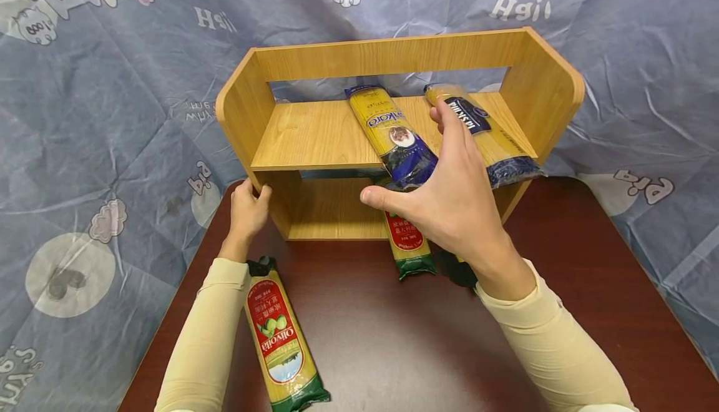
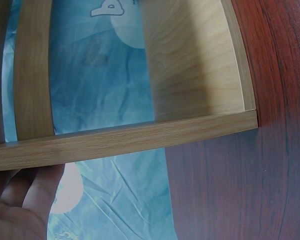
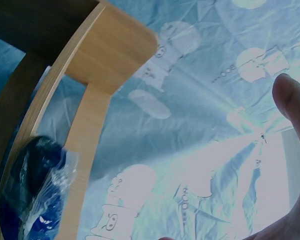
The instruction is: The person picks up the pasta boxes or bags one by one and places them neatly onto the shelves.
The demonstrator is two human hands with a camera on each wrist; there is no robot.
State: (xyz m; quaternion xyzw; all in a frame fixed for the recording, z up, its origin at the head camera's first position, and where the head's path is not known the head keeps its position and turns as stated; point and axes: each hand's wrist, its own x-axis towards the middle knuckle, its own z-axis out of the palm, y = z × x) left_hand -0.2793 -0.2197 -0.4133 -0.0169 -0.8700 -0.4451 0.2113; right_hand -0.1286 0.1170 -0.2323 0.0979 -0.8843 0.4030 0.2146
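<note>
My left hand (image 1: 248,211) grips the front edge of the left side panel of a two-level wooden shelf (image 1: 314,134); in the left wrist view its fingers (image 2: 42,190) lie against the panel's outer face. My right hand (image 1: 457,203), thumb and fingers spread apart, is in front of the upper level and holds nothing. Behind it, a yellow-and-blue pasta pack (image 1: 387,128) and a clear pasta pack with a dark label (image 1: 508,140) lie slanted on the upper board, ends over its front edge. A red-labelled pasta pack (image 1: 409,246) sticks out of the lower level.
Another red-labelled pasta pack (image 1: 281,337) lies on the dark brown table (image 1: 371,337), beside my left forearm. Next to the lower pack, a dark-ended pack (image 1: 462,271) is mostly hidden by my right hand. A blue patterned cloth (image 1: 140,118) hangs behind the shelf.
</note>
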